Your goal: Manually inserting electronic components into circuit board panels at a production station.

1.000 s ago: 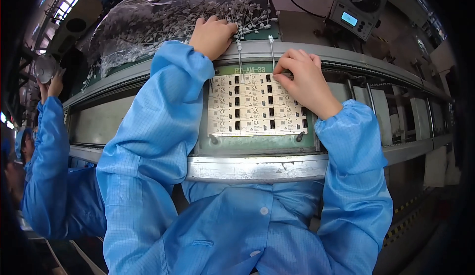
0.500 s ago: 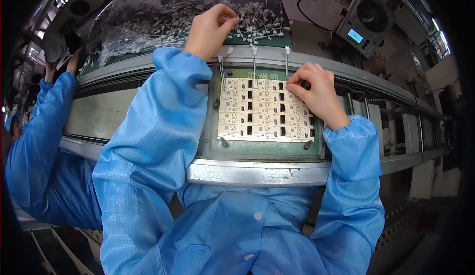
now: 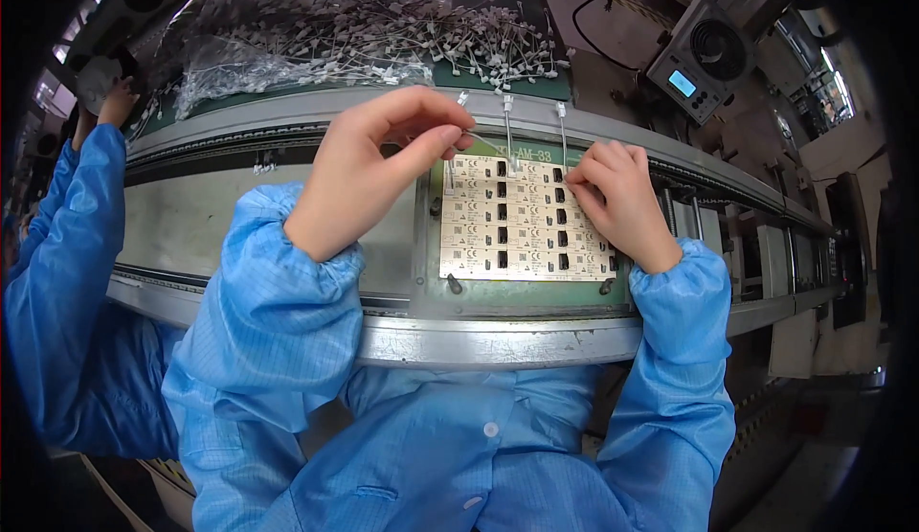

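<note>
In front of me a panel of white circuit boards [image 3: 526, 208] with black connectors lies in a green fixture [image 3: 536, 290]. My left hand [image 3: 369, 163] is above the panel's upper left corner, thumb and forefinger pinched on a thin white cable [image 3: 486, 137]. The cable's ends are hard to make out. My right hand [image 3: 622, 197] rests at the panel's upper right, its fingers closed together by a black connector; what they hold, if anything, is hidden. White-plugged cables [image 3: 508, 120] stand along the panel's far edge, one of them [image 3: 562, 125] running down near my right fingertips.
Beyond the metal rail [image 3: 498, 340] and conveyor, a heap of white-plugged cables [image 3: 383, 39] lies on a green surface, partly under clear plastic. A device with a fan and lit screen [image 3: 694, 63] stands at far right. At left, another person's blue sleeve [image 3: 72, 216] reaches toward a round object.
My left hand has come back from the cable heap to the panel's upper left, carrying a cable. My right hand stays at the panel's upper right. The whole view has shifted slightly.
</note>
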The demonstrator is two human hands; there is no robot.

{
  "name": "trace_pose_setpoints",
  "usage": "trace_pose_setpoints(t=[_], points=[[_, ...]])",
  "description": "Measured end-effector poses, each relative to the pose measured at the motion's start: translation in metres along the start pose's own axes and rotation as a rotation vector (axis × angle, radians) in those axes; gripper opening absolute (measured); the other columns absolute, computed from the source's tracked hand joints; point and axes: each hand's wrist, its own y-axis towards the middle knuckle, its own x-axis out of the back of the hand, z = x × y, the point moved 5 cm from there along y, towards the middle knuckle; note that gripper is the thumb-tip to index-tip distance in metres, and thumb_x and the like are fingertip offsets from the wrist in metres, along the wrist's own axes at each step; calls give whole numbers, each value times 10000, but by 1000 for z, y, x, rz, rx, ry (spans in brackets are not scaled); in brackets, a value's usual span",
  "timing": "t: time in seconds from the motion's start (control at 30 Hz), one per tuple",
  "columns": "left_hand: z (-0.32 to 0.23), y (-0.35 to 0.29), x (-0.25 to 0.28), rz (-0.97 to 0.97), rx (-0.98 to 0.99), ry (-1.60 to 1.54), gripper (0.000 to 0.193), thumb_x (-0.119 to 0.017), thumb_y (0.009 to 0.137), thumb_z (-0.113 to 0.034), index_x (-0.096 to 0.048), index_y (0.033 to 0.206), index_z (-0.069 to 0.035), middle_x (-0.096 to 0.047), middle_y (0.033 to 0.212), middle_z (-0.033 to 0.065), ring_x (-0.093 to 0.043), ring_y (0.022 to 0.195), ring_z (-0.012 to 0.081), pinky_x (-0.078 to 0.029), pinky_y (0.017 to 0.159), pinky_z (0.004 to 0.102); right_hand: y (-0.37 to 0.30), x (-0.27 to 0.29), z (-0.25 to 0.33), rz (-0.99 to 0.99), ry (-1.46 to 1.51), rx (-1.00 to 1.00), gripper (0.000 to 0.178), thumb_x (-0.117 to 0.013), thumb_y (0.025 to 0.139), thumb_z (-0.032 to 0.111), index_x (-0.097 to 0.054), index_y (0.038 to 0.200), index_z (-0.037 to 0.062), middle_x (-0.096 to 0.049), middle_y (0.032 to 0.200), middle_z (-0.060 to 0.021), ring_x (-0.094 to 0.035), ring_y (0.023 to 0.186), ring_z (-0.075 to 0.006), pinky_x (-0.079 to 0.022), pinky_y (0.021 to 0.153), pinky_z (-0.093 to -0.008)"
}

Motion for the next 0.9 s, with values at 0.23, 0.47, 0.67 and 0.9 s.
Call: trace_pose_setpoints(t=[0.23,0.47,0.67,0.9], points=[[-21,-15,7,-189,-480,939,165,-623,869,-23,-644,1021,-85,-666,850,46,-638,784,221,-447,777,376,5,7,16,195,-39,-69,163,-653,863,124,-718,993,51,-577,862,-52,-546,904,-229,-358,888,-361],[-14,-28,-26,30,-582,1389,97,-625,743,-136,-578,827,-125,-530,704,-9,-532,806,184,-414,802,378,30,12,21,699,-214,-75,274,-586,917,164,-696,1134,38,-630,907,-77,-585,963,-249,-382,911,-376],[10,-37,-39,119,-396,1130,130,-633,736,-79,-618,859,-118,-609,768,-9,-546,840,201,-388,816,396,24,15,17,822,-227,-126,318,-558,931,147,-659,1219,59,-645,950,-124,-607,973,-288,-421,921,-422],[6,-31,-44,125,-336,1035,147,-717,772,-104,-668,911,-104,-654,818,-7,-564,893,214,-370,827,391,103,-3,-36,111,180,-224,214,-622,909,161,-700,1056,26,-671,998,-143,-649,928,-309,-527,808,-369]])
